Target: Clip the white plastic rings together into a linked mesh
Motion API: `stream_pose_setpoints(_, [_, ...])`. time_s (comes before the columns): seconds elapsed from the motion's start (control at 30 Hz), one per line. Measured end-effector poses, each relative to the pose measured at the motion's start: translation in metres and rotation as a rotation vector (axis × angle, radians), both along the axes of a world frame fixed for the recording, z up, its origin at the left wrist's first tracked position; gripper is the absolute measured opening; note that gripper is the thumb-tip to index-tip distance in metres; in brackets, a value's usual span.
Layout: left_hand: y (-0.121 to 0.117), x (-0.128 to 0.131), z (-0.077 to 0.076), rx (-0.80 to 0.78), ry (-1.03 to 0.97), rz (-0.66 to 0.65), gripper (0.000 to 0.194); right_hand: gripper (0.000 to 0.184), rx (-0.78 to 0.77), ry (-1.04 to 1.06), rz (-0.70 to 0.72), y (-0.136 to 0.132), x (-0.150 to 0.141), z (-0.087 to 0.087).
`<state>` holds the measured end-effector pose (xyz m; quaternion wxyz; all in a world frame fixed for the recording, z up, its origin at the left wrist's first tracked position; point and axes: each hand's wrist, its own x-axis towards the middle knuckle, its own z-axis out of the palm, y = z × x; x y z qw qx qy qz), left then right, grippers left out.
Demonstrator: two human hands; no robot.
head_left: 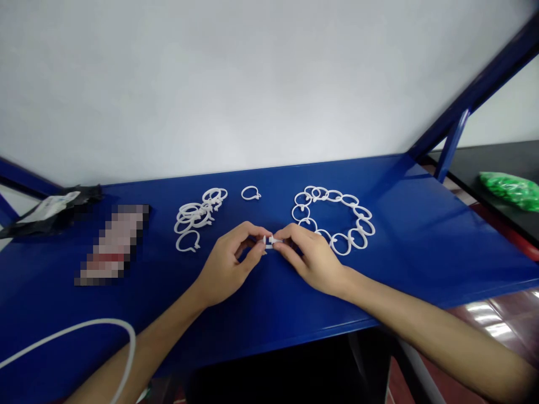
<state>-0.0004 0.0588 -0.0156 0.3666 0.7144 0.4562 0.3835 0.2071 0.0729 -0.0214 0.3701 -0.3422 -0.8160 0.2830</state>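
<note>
My left hand point(229, 261) and my right hand point(309, 255) meet over the middle of the blue table point(421, 235). Both pinch one small white plastic ring point(272, 241) between fingertips, left hand at its left end, right hand at its right end. Right of the hands lies a chain of linked white rings point(334, 216) laid out in a loop; its near end runs under my right hand. To the left sits a loose pile of white rings point(196, 216). A single ring point(251, 193) lies apart, behind the hands.
A blurred flat packet point(113, 244) lies at the left, with a dark bag point(46, 213) behind it. A white cable point(84, 331) curves over the near left corner. A green bag point(511, 188) rests on a black surface at the far right. Blue frame struts rise at right.
</note>
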Motion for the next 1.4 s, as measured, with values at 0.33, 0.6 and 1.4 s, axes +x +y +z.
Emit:
stream_pose_setpoints(0.33, [0.001, 0.000, -0.004, 0.038, 0.016, 0.040, 0.016, 0.020, 0.261, -0.222, -0.141, 0.025, 0.028, 0.017])
stream_pose_setpoints(0.6, [0.005, -0.001, -0.009, 0.068, 0.089, 0.072, 0.018, 0.050, 0.167, -0.601, -0.473, 0.096, 0.115, 0.003])
stream_pose_setpoints(1.4, [0.006, -0.001, -0.010, 0.056, 0.121, 0.064, 0.018, 0.037, 0.033, -0.530, -0.480, 0.116, 0.137, -0.007])
